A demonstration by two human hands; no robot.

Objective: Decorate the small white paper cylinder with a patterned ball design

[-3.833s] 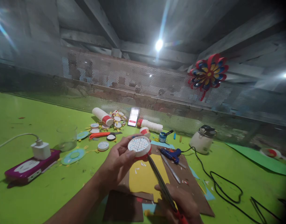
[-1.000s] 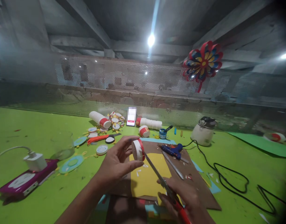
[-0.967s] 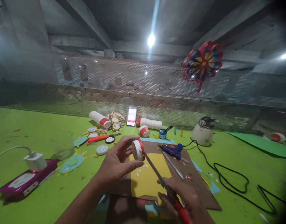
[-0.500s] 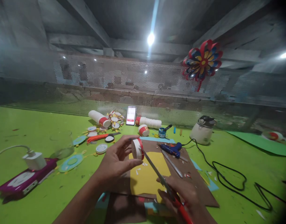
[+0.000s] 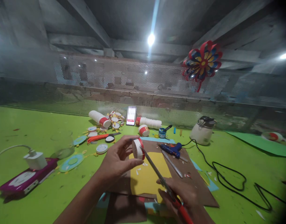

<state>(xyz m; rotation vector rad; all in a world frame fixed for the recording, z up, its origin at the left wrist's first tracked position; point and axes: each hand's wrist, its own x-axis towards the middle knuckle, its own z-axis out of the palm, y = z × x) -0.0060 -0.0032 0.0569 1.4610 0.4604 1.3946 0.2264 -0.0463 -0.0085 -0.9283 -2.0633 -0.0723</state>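
Note:
My left hand grips a short cut-down paper cup, white with a red band, between thumb and fingers. My right hand is wrapped around red-handled scissors, and their blade tips touch the red edge of the cup. Below lies a sheet of yellow paper with small white scraps, on top of a brown board. Right of the blades, a blue glue gun and a slim silver-grey tool rest on the board.
Stacked paper cups, a phone and a pile of small round paper pieces stand along the back. A purple power strip and a clear glass are at left. A black cord winds across the right.
Almost nothing differs. The cup and my left hand have shifted very slightly right, and the scissors stay at the cup's red edge.

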